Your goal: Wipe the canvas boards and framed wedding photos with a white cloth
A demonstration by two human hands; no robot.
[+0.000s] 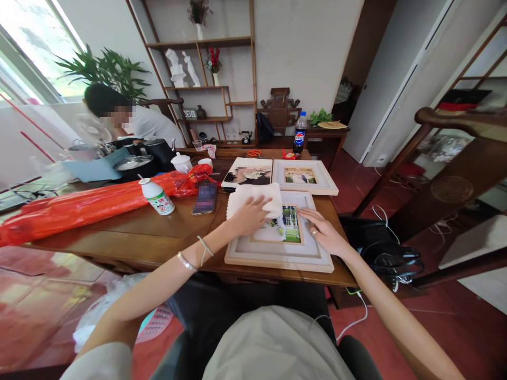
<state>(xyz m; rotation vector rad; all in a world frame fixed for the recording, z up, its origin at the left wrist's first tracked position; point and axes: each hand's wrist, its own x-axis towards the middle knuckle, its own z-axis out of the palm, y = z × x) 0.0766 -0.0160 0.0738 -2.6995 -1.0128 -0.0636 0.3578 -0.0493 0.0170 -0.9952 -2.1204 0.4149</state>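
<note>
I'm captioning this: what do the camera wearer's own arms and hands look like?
Both are ungloved. The left hand has a silvery bangle and thin pale bracelet above its wrist; the right hand wears a ring. A greyish left sleeve shows.

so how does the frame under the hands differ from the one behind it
The near frame is partly covered by a white cloth, with the left hand on the cloth and the right hand at its side; the far frame is uncovered and untouched. The near photo shows bright green, the far photo mostly tan. Both frames have pale rims.
</note>
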